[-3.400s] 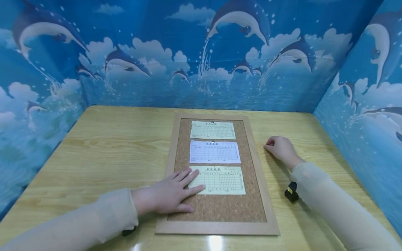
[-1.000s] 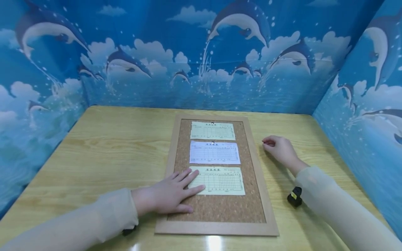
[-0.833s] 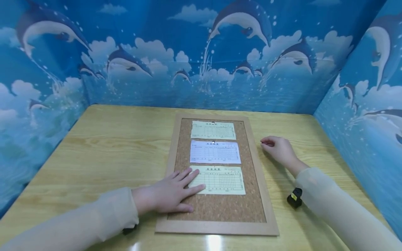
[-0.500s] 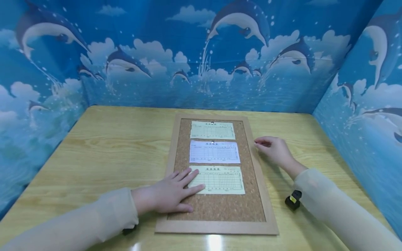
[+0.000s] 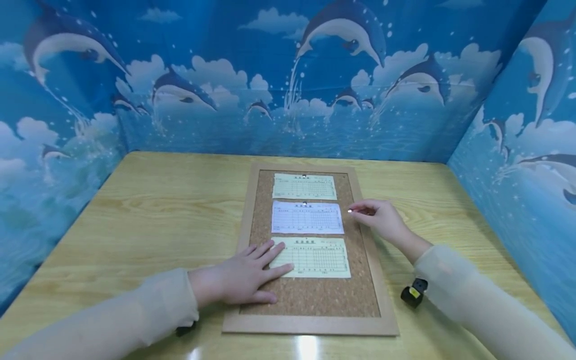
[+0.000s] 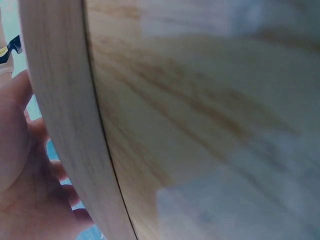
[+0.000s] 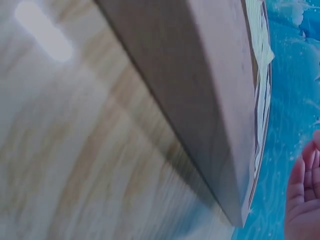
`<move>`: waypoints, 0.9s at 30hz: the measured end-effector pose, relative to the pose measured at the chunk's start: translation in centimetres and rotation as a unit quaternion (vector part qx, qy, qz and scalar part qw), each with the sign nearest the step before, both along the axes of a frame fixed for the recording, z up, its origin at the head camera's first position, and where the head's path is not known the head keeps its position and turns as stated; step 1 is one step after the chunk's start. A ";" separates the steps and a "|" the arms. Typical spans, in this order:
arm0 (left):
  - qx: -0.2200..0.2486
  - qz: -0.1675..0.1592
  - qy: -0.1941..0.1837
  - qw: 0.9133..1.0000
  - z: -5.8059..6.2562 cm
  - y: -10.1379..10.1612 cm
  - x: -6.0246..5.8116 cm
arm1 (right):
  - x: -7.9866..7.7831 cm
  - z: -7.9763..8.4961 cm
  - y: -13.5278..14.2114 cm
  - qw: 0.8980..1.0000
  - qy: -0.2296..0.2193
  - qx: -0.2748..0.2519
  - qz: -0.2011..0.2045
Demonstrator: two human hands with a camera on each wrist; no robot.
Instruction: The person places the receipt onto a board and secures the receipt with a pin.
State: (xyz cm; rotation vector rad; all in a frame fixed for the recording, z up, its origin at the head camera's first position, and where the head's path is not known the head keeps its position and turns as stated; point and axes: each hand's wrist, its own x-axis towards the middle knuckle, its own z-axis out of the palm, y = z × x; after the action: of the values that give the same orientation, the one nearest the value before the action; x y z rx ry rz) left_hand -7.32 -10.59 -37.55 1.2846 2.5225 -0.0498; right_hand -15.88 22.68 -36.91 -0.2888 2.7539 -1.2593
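My left hand (image 5: 245,280) lies flat with fingers spread on the lower left of a framed cork board (image 5: 315,300), its fingertips resting on the lowest green printed slip (image 5: 317,257). Over the board's right side, my right hand (image 5: 382,220) pinches a tiny shiny thumbtack (image 5: 350,211) between thumb and fingertips, just right of the middle, lilac slip (image 5: 308,218). Silver tacks sit at the top edges of the lilac slip and the upper green slip (image 5: 304,187). At the lowest slip's top edge only a small dark dot shows. The right palm (image 7: 305,200) appears at the right wrist view's edge.
The board lies on a wood-grain table (image 5: 180,210). Blue dolphin-print curtains (image 5: 252,75) enclose the back and sides. Black wrist devices (image 5: 414,292) show under the sleeves. In the left wrist view, the board's wooden frame (image 6: 65,100) stands close to the lens.
My right hand has moved left from the table beside the board to over its right side, with the thumbtack now visible at its fingertips. The left hand has stayed in place.
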 end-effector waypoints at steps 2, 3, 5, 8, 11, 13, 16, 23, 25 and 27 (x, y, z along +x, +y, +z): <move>-0.001 0.001 -0.003 1.000 0.0 0.0 0.0 | 0.2 0.0 -0.4 1.000 -0.001 -0.008 0.012; -0.002 0.001 -0.004 1.000 -0.1 0.0 0.0 | 0.2 0.0 -0.6 1.000 -0.001 -0.009 0.015; -0.002 0.002 -0.005 1.000 -0.1 -0.1 0.1 | 0.3 0.0 -0.9 1.000 0.001 -0.012 0.024; -0.001 0.003 -0.004 1.000 -0.2 -0.1 0.1 | 0.4 -0.1 -1.3 0.999 -0.004 -0.020 0.032; -0.002 0.003 -0.004 1.000 -0.3 -0.1 0.1 | 0.5 -0.2 -1.5 0.999 -0.018 -0.030 0.037; -0.002 0.002 -0.004 1.000 -0.3 -0.1 0.1 | 0.5 -0.3 -1.7 0.998 -0.025 -0.038 0.042; 0.001 0.001 -0.003 1.000 -0.3 0.0 0.1 | 0.6 -0.4 -2.1 0.997 -0.026 -0.048 0.049; 0.011 -0.003 -0.001 1.000 -0.2 0.1 -0.1 | 0.8 -0.5 -3.1 0.995 -0.032 -0.058 0.080; 0.009 -0.002 -0.002 1.000 -0.2 0.1 -0.2 | 0.9 -0.4 -3.4 0.994 -0.043 -0.058 0.086; 0.005 -0.002 -0.002 1.000 -0.2 0.2 -0.2 | 1.0 -0.3 -3.6 0.993 -0.051 -0.058 0.091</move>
State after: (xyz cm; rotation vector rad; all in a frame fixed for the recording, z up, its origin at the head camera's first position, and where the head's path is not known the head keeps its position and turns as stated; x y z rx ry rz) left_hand -7.52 -10.37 -37.71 1.2912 2.5200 -0.0358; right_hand -14.88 19.05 -37.18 -0.4597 2.5092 -1.3480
